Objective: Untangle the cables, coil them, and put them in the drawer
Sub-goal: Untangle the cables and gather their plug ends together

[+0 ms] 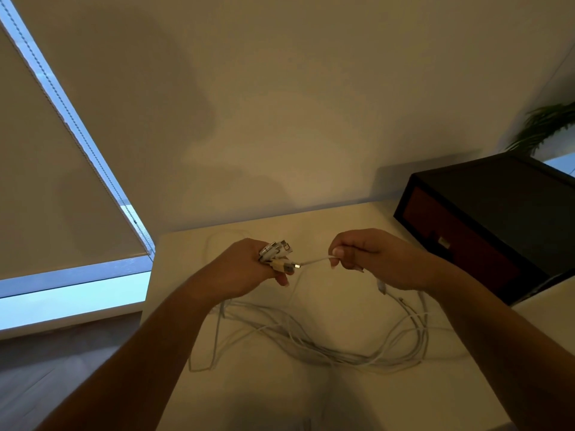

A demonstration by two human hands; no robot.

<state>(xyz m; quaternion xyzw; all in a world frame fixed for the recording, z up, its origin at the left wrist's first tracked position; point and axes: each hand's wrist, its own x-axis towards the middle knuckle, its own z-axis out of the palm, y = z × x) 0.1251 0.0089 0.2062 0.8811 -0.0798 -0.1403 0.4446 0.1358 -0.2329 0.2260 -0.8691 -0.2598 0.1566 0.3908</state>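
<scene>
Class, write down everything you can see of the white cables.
The white cables are thin and smooth-looking, several tangled in loose loops on the pale table. The left hand grips a bunch of their plug ends above it; the right hand pinches one strand, drawn taut between the two hands.

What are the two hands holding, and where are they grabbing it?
The left hand grips a bunch of cable plug ends; the right hand pinches one white cable just behind its plug.
</scene>
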